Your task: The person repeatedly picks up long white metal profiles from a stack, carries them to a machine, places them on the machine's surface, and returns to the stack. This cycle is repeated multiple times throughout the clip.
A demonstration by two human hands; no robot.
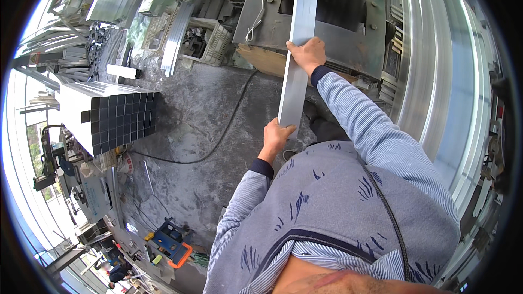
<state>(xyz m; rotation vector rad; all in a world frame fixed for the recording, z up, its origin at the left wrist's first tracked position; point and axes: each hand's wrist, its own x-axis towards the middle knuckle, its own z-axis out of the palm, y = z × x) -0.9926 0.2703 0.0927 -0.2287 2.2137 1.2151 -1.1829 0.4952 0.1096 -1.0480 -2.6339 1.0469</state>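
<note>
A long silvery metal profile (304, 16) stretches from near my body to the far edge, crossing over a grey metal machine table (338, 41) with a dark rectangular opening. My left hand (276, 135) is closed round the profile's near end. Farther along, my right hand (309, 53) grips the same profile, thumb on its upper face and fingers over the right edge. The underside of the profile is hidden, and so are some fingertips of both hands.
At left sits a big stack of square tubes (122, 120). A plastic crate (215, 43) of offcuts stands left of the machine. A black cable (231, 117) crosses the floor. Long profiles (422, 65) line the right. A blue and orange tool case (173, 244) lies lower left.
</note>
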